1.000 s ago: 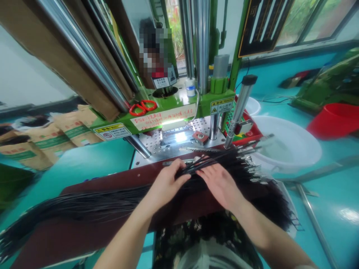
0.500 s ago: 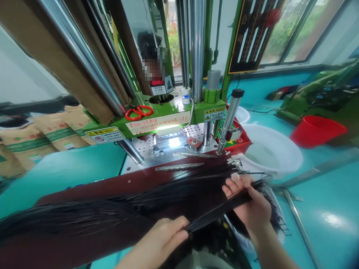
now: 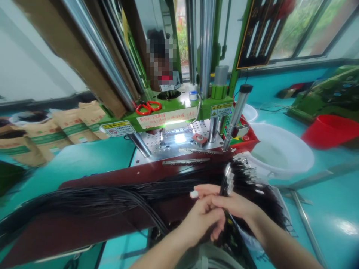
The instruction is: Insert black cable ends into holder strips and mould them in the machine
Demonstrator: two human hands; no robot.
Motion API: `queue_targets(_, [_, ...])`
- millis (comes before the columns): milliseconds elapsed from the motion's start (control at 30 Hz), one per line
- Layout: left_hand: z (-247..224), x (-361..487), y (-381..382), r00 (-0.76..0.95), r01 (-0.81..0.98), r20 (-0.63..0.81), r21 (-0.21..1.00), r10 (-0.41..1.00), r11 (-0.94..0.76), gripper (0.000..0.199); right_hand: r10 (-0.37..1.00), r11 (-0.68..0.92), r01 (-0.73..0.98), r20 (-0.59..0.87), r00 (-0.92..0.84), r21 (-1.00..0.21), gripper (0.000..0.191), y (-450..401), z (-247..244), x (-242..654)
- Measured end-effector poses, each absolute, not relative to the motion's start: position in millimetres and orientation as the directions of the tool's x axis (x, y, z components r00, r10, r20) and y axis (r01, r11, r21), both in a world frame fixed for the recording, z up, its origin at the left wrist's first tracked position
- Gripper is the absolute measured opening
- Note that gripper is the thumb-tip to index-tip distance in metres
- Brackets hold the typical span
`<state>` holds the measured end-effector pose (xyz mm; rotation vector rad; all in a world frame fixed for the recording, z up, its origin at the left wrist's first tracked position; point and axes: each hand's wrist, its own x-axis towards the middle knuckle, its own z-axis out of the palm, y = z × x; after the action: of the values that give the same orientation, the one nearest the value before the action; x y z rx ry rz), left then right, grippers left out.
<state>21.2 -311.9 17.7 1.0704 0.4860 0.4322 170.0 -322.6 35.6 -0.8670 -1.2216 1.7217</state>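
Observation:
A bundle of thin black cables with silver ends (image 3: 229, 178) stands upright in my hands, its ends pointing up. My right hand (image 3: 238, 203) is closed round it just below those ends; one of its fingertips wears a white cover (image 3: 194, 194). My left hand (image 3: 206, 216) presses against the right one, its fingers curled about the bundle lower down. Part of the cables between the hands is hidden. Behind them, long loose black cables (image 3: 106, 198) lie across the dark red table (image 3: 95, 224). More cable ends (image 3: 246, 166) are piled to the right.
Ahead stands a green press (image 3: 179, 112) with red-handled scissors (image 3: 148, 107) on it and a lit metal plate (image 3: 148, 149) below. Two metal strips (image 3: 186, 161) lie at the table's back edge. A white tub (image 3: 286, 149) and red bucket (image 3: 331, 130) stand right; paper sacks (image 3: 53, 130) left.
My hands have come together near the middle. The cable bundle has turned from slanting to upright, and the left hand has slid up to the right one. The view has shifted slightly left.

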Motion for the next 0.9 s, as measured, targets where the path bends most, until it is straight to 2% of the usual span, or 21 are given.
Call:
queue_targets(67, [17,33,-312,0.701,-0.17,-0.165,0.906,0.694,0.387,0.032,0.961,-0.203,-0.215,-0.153,-0.229,-0.955,0.037,-319,35,164])
queue_targets(167, [19,42,-302,0.637,-0.178,-0.148,0.927,0.756,0.331,0.03,0.976,-0.211,-0.141,-0.215,0.018,-0.967,0.039,-314,37,165])
queue_targets(233, [25,47,-292,0.654,-0.157,-0.127,0.941,0.745,0.299,0.029,0.977,-0.195,-0.131,-0.204,0.061,-0.972,0.045,-311,39,173])
queue_targets(300, [32,53,-281,0.695,-0.119,-0.101,0.96,0.712,0.253,0.028,0.982,-0.116,-0.129,-0.133,0.132,-0.985,0.048,-309,42,184])
queue_targets(433, [44,66,-264,0.786,-0.044,-0.08,0.982,0.613,0.185,0.03,0.941,0.051,-0.133,0.003,0.34,-0.99,0.041,-306,47,206])
queue_targets(600, [49,76,-256,0.845,0.006,-0.084,0.989,0.528,0.148,0.033,0.905,0.088,-0.252,-0.028,0.424,-0.964,0.045,-308,51,218])
queue_targets(767, [60,79,-253,0.843,0.077,-0.113,0.993,0.526,0.089,0.034,0.908,0.142,-0.338,-0.014,0.418,-0.93,0.034,-313,53,221])
queue_targets(900, [69,78,-251,0.871,0.149,-0.172,0.985,0.459,0.085,0.033,0.855,0.202,-0.351,-0.01,0.519,-0.914,0.03,-317,54,225])
